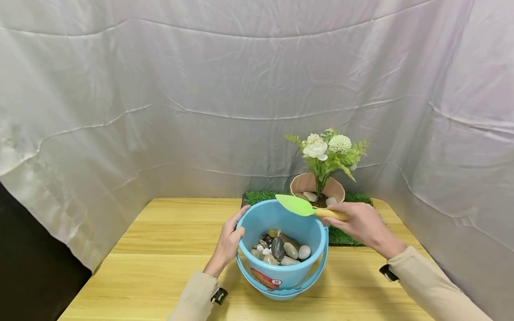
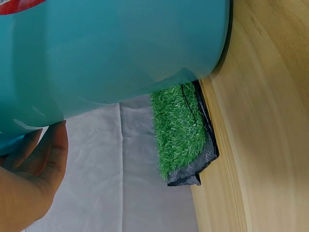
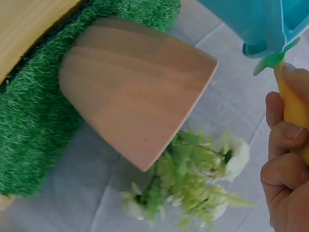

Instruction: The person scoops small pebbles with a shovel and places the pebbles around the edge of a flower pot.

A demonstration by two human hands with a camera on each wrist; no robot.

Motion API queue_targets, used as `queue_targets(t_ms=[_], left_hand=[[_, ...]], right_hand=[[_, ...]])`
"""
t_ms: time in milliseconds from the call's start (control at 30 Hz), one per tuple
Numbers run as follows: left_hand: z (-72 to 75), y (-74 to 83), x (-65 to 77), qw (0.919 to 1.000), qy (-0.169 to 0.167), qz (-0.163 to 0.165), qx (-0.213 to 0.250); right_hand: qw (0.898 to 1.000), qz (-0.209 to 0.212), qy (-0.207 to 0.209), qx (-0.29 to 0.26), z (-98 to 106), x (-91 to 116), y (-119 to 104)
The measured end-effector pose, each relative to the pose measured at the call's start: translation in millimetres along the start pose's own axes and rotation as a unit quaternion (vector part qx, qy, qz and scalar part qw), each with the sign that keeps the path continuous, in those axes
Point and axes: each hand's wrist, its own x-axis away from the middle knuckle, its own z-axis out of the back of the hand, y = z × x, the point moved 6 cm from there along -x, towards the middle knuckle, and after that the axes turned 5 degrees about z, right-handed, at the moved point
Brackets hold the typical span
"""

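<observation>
A light blue bucket (image 1: 283, 278) stands on the table, several stones (image 1: 278, 248) of mixed colours and sizes lying in its bottom. My left hand (image 1: 229, 240) grips the bucket's left rim, thumb over the edge and fingers along the outer wall; the left wrist view shows those fingers (image 2: 55, 150) against the bucket. In my right hand (image 1: 367, 225) is a small trowel (image 1: 295, 205) with a green blade and yellow handle, held by the handle. Its blade is over the bucket's far rim, pointing left, with nothing visible on it. The right wrist view shows fingers (image 3: 285, 164) curled round the handle.
Behind the bucket a pinkish flowerpot (image 1: 299, 183) holds white flowers (image 1: 321, 149), soil and a few stones. It stands on a mat of artificial grass (image 1: 263, 196). The bucket's handle (image 1: 324, 263) hangs down in front. Grey cloth (image 1: 209, 147) surrounds the wooden table (image 1: 172, 249).
</observation>
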Motion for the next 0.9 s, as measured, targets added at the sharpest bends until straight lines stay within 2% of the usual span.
queue_targets(t_ms=[133,300,467,733,900], left_hand=[[0.4,-0.1,-0.4,1.0000,0.004,0.001,0.000],[0.6,1.1,0.1,1.0000,0.004,0.001,-0.001],[0.7,0.4,0.9,1.0000,0.001,0.004,0.002],[0.9,-2.1,0.4,0.9999,0.007,0.005,0.009],[0.0,-0.7,0.5,0.9999,0.003,0.002,0.011]], right_hand=[[1.000,0.013,-0.021,0.001,-3,-5,-14],[0.997,0.026,-0.070,0.028,-6,-12,-32],[0.991,0.013,-0.124,0.045,-7,-19,-43],[0.982,0.005,-0.189,0.029,-9,-31,-53],[0.968,0.007,-0.250,-0.004,-14,-39,-58]])
